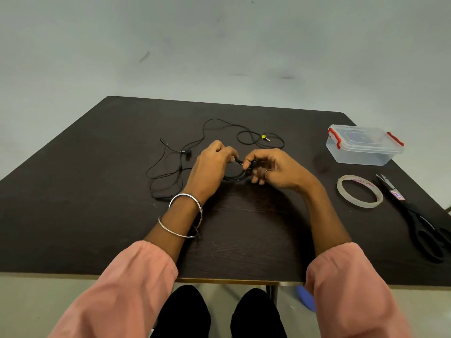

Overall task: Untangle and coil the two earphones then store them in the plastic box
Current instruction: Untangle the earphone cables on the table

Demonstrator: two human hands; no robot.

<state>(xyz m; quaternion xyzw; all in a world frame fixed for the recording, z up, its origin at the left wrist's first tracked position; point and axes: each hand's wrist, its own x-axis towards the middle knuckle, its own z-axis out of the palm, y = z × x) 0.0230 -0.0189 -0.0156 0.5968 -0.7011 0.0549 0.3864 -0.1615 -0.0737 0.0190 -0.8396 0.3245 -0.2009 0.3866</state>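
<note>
A coiled black earphone [235,177] hangs between my two hands above the middle of the dark table [97,191]. My left hand [212,164] pinches the coil and its plug end. My right hand [271,167] pinches the earbud end, fingers curled. A second black earphone [192,145] lies loose and spread out on the table behind my hands, with a yellow tag near its plug [264,137]. The clear plastic box [364,152] with red clips stands shut at the far right.
A roll of clear tape [359,191] lies to the right of my hands. Black scissors [419,223] lie near the right table edge. The table's front edge runs just above my knees.
</note>
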